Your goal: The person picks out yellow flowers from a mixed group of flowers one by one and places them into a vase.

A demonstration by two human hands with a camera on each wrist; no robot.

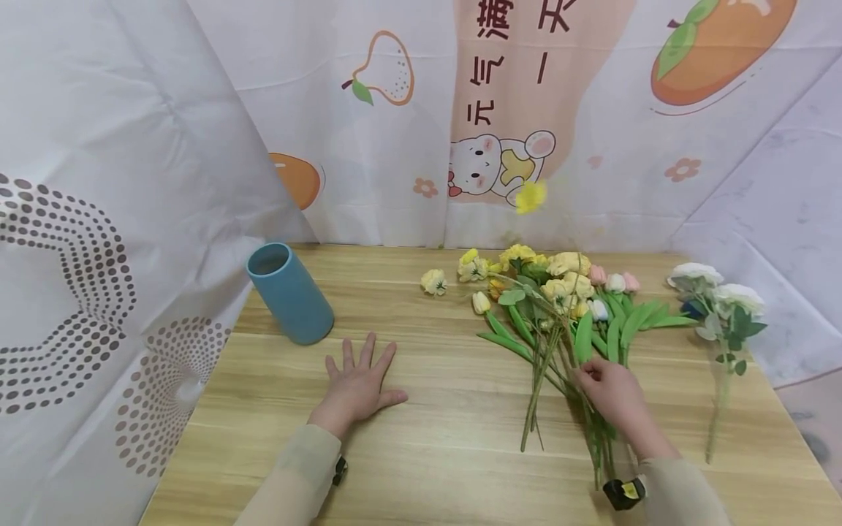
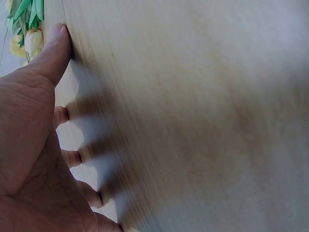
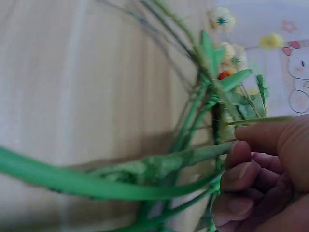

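My left hand (image 1: 358,387) rests palm down on the wooden table, fingers spread, near the blue vase (image 1: 292,296); it holds nothing. The left wrist view shows its thumb and fingertips touching the tabletop. At the right, my right hand (image 1: 612,391) pinches a thin flower stem (image 3: 260,120) between thumb and fingers, over a pile of artificial flowers. A blurred yellow flower (image 1: 530,197) stands raised above that pile; its link to the pinched stem is hard to trace. The pile holds yellow blooms (image 1: 569,285), a cream tulip (image 1: 481,302) and pink tulips (image 1: 630,282).
White roses (image 1: 738,299) on a long stem lie at the right of the table (image 1: 434,453). A loose pale yellow flower head (image 1: 433,282) lies near the back edge. A printed curtain (image 1: 395,175) hangs behind the table. Several green stems (image 1: 536,394) point toward the front.
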